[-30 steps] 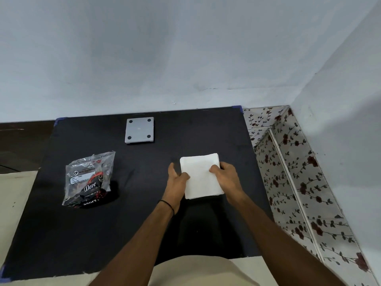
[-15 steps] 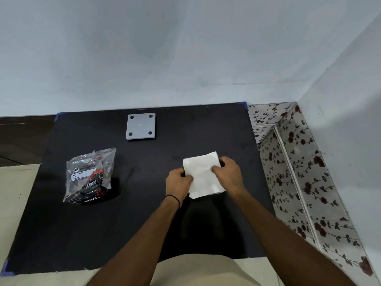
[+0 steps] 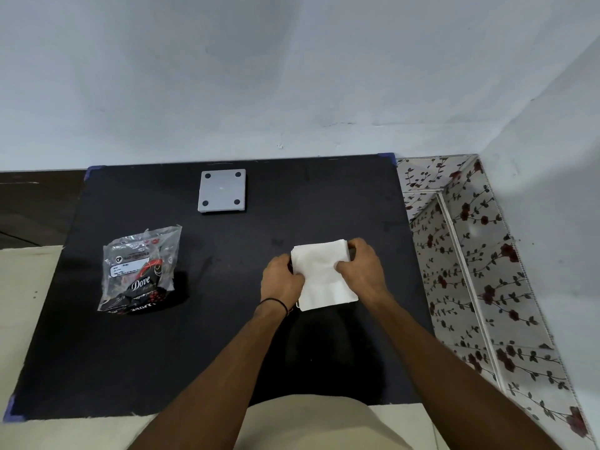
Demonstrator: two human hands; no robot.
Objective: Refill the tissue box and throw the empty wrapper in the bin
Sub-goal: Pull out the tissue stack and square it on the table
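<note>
A white stack of tissues (image 3: 321,274) sits on the black mat (image 3: 227,336), right of centre. My left hand (image 3: 281,280) grips its left edge and my right hand (image 3: 363,271) grips its right side, thumb on top. The top sheets look creased between my thumbs. An empty clear plastic wrapper (image 3: 141,267) printed with "Dove" lies flat at the mat's left. At the back stands a grey square tissue box (image 3: 221,194), showing a face with four dark round feet. No bin is in view.
The mat covers a table against a pale wall. To the right runs a floral-patterned ledge (image 3: 470,271) dropping away beside the right wall. Beige surface (image 3: 22,287) shows left of the mat.
Both hands have closed in tighter on the tissue stack, the left hand curling from flat beside it to a grip. The stack has shifted slightly and creased.
</note>
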